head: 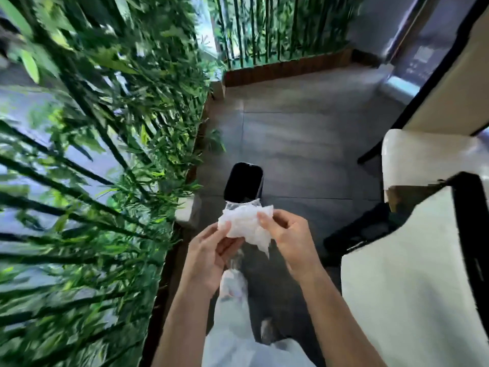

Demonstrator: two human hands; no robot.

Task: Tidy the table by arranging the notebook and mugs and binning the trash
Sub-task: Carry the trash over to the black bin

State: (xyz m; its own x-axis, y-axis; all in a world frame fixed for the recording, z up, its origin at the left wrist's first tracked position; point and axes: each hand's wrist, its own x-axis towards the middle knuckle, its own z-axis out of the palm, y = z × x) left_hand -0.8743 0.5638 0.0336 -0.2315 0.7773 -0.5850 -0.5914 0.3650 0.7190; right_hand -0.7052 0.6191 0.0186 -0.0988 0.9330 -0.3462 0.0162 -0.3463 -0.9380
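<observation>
A crumpled wad of white tissue and clear plastic trash (244,225) is held between both hands at the lower middle of the view. My left hand (207,254) cups it from below and the left. My right hand (284,233) pinches its right edge with thumb and fingers. Just beyond the trash a black bin (243,182) with an open oval mouth stands on the grey tiled floor. The notebook, the mugs and the table are out of view.
Bamboo plants (100,154) in a wooden planter fill the left side and the far wall. Cream chairs with black frames (423,160) stand on the right. My legs in pale trousers and a white shoe (232,287) are below the hands.
</observation>
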